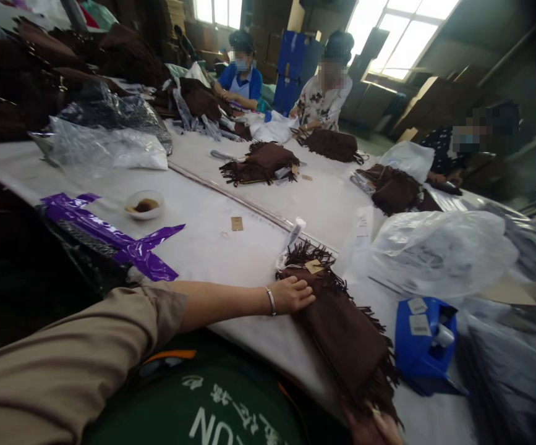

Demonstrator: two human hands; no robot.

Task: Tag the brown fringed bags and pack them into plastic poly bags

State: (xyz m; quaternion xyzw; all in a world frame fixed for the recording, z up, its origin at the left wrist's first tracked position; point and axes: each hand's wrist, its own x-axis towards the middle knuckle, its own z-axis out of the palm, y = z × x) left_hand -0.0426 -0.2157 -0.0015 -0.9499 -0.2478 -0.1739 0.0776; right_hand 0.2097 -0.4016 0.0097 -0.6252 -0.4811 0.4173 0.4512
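Note:
A brown fringed suede piece (342,327) lies on the white table (203,241) in front of me, with a small paper tag (314,266) at its far end. My left hand (293,295) rests flat on its far end, fingers stretched out; a thin bracelet circles the wrist. My right hand (374,426) shows only in part at the bottom edge, fingers against the near fringe of the same piece; whether they grip it is not visible.
A blue tape dispenser (423,343) sits to the right of the piece. Clear plastic bags (439,250) pile beyond it. A small white bowl (144,204) and purple tape strips (110,238) lie left. Three other people work at the far side with similar fringed pieces (261,162).

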